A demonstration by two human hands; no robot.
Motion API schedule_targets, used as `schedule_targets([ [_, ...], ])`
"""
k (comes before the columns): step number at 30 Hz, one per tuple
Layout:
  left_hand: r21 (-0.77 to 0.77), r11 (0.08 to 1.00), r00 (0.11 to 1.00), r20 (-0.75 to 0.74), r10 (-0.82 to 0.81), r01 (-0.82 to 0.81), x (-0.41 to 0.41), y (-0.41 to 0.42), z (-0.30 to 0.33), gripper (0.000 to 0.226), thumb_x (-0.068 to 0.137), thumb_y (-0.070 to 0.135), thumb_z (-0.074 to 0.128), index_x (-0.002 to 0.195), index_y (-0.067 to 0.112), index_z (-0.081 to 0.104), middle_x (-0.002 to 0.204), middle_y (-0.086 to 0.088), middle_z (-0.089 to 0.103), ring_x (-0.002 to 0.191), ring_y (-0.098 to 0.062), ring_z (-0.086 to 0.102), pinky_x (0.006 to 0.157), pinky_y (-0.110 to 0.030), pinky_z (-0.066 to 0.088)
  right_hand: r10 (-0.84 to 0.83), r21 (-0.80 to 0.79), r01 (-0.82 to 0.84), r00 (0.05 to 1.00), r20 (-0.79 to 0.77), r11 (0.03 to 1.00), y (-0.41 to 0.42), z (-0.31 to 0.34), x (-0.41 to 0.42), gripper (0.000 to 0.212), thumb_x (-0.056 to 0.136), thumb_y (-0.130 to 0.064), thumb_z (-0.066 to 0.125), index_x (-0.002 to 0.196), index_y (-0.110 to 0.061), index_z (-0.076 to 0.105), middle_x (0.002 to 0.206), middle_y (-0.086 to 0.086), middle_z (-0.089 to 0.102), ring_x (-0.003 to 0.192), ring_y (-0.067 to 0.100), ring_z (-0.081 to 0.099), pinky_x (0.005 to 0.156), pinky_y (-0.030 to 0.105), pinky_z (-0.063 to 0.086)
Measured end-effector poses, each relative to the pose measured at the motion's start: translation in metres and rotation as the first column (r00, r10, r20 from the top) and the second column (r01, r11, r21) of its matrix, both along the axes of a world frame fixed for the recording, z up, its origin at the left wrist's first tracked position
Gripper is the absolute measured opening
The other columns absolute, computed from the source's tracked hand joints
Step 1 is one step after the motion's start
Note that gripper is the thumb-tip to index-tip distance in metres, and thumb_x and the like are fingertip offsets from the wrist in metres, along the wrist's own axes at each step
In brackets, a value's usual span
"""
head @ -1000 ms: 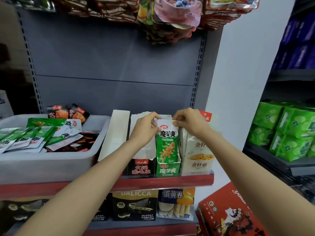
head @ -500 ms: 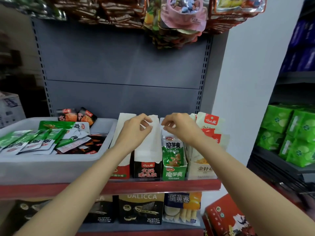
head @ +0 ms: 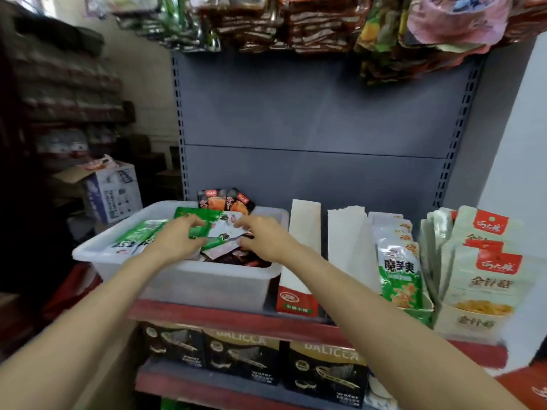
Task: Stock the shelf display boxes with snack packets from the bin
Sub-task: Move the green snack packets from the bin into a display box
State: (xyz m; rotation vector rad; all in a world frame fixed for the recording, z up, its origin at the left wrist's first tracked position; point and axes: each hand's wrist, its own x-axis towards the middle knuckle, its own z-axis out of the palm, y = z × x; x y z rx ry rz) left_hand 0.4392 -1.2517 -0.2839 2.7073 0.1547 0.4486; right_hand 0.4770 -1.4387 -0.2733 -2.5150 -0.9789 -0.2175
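Both hands are reaching into the bin at nine o'clock: left hand is pinching a green packet, right hand is fingering a white packet, grasp unclear. Next, carrying them toward the display boxes at three o'clock

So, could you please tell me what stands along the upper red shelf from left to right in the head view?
White bin with both hands in it → red-bottomed display box → plain white box flap → green packet display box → white-and-red packet display box.
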Motion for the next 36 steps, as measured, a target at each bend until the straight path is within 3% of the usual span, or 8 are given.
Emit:
schedule_targets([
  [4, 0.064, 0.998, 0.992, -0.127, 0.008, 0.001, 0.011, 0.018, 0.001, 0.068, 0.083, 0.039, 0.069, 0.141, 0.014, 0.042, 0.145, -0.009, 0.044, 0.129, -0.027, 0.044, 0.102, -0.029, 0.035, -0.029, -0.137, 0.014, 0.993, -0.111, 0.990, 0.028, -0.005, 0.021, 0.062, 0.094, -0.019, 0.055, 0.147, -0.007, 0.024, 0.147, 0.017, 0.037, 0.129, 0.032, 0.041, 0.100, 0.033, 0.035],
  [8, 0.049, 0.998, 0.982, -0.182, 0.039, -0.030, 0.017, 0.025, -0.005, 0.073, 0.079, 0.046, 0.070, 0.141, 0.017, 0.042, 0.145, -0.008, 0.044, 0.129, -0.026, 0.044, 0.104, -0.032, 0.038, -0.028, -0.260, -0.010, 0.989, -0.142, 0.966, 0.047, -0.009, 0.037, 0.071, 0.095, -0.023, 0.053, 0.151, -0.008, 0.010, 0.158, 0.011, 0.013, 0.143, 0.026, 0.019, 0.112, 0.031, 0.020],
  [14, -0.007, 1.000, 0.982, -0.187, 0.027, -0.029, 0.020, 0.030, -0.011, 0.073, 0.078, 0.045, 0.071, 0.140, 0.020, 0.043, 0.142, -0.003, 0.047, 0.127, -0.022, 0.046, 0.105, -0.037, 0.039, -0.047, -0.458, 0.002, 0.995, -0.087, 0.889, 0.065, -0.015, 0.057, 0.048, 0.094, -0.020, 0.052, 0.137, -0.005, 0.037, 0.137, 0.016, 0.047, 0.121, 0.031, 0.048, 0.096, 0.036, 0.042],
  [17, 0.041, 0.999, 0.981, -0.189, 0.040, -0.033, 0.019, 0.029, -0.011, 0.074, 0.077, 0.048, 0.070, 0.141, 0.022, 0.042, 0.144, -0.001, 0.045, 0.131, -0.022, 0.043, 0.106, -0.036, 0.037, -0.026, -0.491, 0.063, 0.996, 0.083, 0.869, 0.066, -0.015, 0.061, 0.026, 0.094, -0.015, 0.051, 0.116, -0.002, 0.054, 0.119, 0.017, 0.058, 0.106, 0.032, 0.055, 0.074, 0.031, 0.041],
  [22, 0.021, 0.999, 0.986, -0.161, 0.037, -0.034, 0.020, 0.032, -0.013, 0.073, 0.076, 0.048, 0.071, 0.139, 0.023, 0.045, 0.143, 0.000, 0.047, 0.130, -0.021, 0.045, 0.105, -0.036, 0.038, 0.022, -0.481, 0.150, 0.942, 0.334, 0.864, 0.059, -0.012, 0.052, 0.028, 0.090, -0.007, 0.048, 0.117, -0.006, 0.055, 0.112, 0.016, 0.060, 0.103, 0.034, 0.058, 0.069, 0.033, 0.040],
  [29, -0.065, 0.993, 0.995, -0.004, -0.096, 0.096, 0.009, 0.025, -0.007, 0.050, 0.075, 0.041, 0.076, 0.121, 0.028, 0.061, 0.130, 0.001, 0.058, 0.119, -0.020, 0.053, 0.097, -0.034, 0.044, -0.031, 0.050, 0.018, 0.962, 0.270, 0.999, 0.019, -0.001, 0.034, 0.009, 0.089, -0.019, 0.060, 0.089, -0.017, 0.069, 0.089, -0.004, 0.056, 0.083, 0.011, 0.051, 0.068, 0.030, 0.042],
  [33, -0.080, 0.979, 0.977, 0.116, -0.180, 0.190, 0.002, 0.010, 0.000, 0.015, 0.085, 0.025, 0.069, 0.099, 0.024, 0.071, 0.107, 0.004, 0.067, 0.102, -0.013, 0.059, 0.084, -0.025, 0.044, -0.047, 0.448, -0.018, 0.990, 0.134, 0.894, 0.002, 0.000, 0.025, 0.008, 0.089, -0.017, 0.061, 0.081, -0.020, 0.062, 0.085, -0.003, 0.054, 0.076, 0.005, 0.051, 0.075, 0.023, 0.042],
  [36, -0.133, 0.952, 0.945, 0.222, -0.241, 0.274, -0.006, -0.020, 0.005, 0.017, 0.084, 0.022, 0.070, 0.101, 0.017, 0.067, 0.086, 0.006, 0.064, 0.078, -0.010, 0.056, 0.062, -0.010, 0.036, -0.047, 0.605, -0.012, 0.996, 0.082, 0.796, -0.014, 0.010, 0.017, 0.017, 0.089, -0.013, 0.059, 0.077, -0.024, 0.057, 0.084, 0.000, 0.060, 0.081, 0.014, 0.056, 0.076, 0.034, 0.048],
])
